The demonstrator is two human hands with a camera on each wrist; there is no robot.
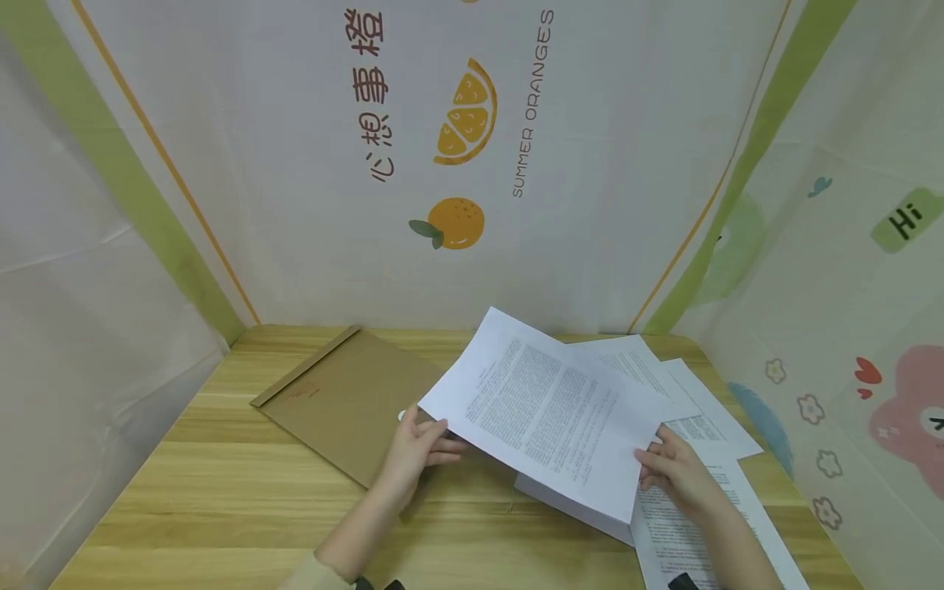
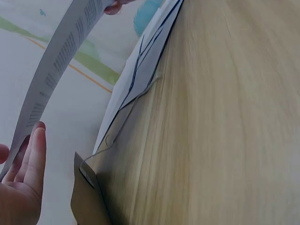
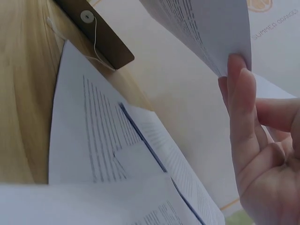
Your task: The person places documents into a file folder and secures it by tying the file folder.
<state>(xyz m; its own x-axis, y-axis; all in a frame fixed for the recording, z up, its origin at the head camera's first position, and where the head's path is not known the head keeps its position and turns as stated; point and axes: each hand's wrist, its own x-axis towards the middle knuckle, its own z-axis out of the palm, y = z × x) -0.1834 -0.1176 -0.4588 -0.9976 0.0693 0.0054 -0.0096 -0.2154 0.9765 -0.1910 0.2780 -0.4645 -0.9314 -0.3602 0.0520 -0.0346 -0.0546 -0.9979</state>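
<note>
Both hands hold a printed sheet of paper (image 1: 546, 410) up at a tilt above the table. My left hand (image 1: 413, 455) pinches its near left edge, thumb on top and fingers beneath. On the right edge, my right hand (image 1: 674, 475) pinches the sheet (image 3: 206, 33) between thumb and fingers. Under it lie more printed sheets (image 1: 723, 410), overlapping, some of them hidden. Left of the raised sheet, a brown paper document envelope (image 1: 354, 393) lies flat, partly behind my left hand. Its button (image 3: 87, 17) and thin string (image 3: 95, 42) show in the right wrist view.
The work lies on a wood-grain table (image 1: 221, 492). A white printed curtain (image 1: 310, 246) with orange pictures hangs behind it, and another patterned curtain (image 1: 833, 287) stands along the right side. One printed sheet (image 1: 678, 533) lies beneath my right forearm.
</note>
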